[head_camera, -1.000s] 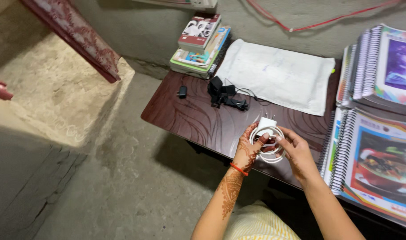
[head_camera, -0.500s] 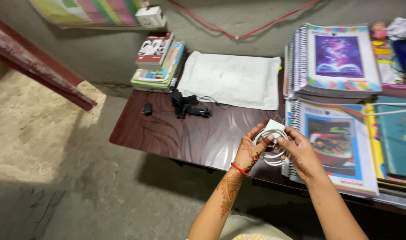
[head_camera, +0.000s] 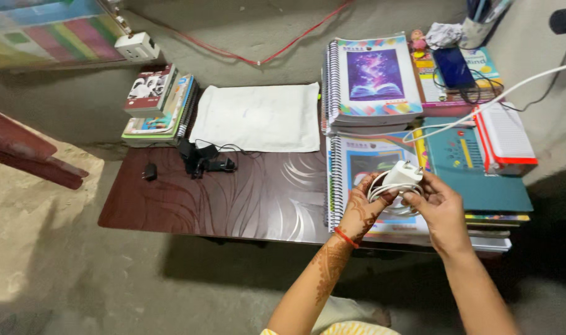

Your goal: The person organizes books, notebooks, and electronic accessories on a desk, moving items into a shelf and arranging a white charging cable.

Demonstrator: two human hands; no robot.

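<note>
A white charger plug [head_camera: 402, 174] with its coiled white cable [head_camera: 385, 197] is pinched between both hands, the left hand [head_camera: 365, 208] and right hand [head_camera: 440, 208] close together, over the spiral-bound books [head_camera: 365, 155] near the table's [head_camera: 233, 198] front edge, toward its right end.

left hand [head_camera: 365, 211]: henna patterns, red thread bracelet | right hand [head_camera: 441, 211]: bare | lap: yellow-striped cloth

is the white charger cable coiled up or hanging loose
Coiled: the cable sits in loops under the white charger, held between the left hand and right hand.
</note>
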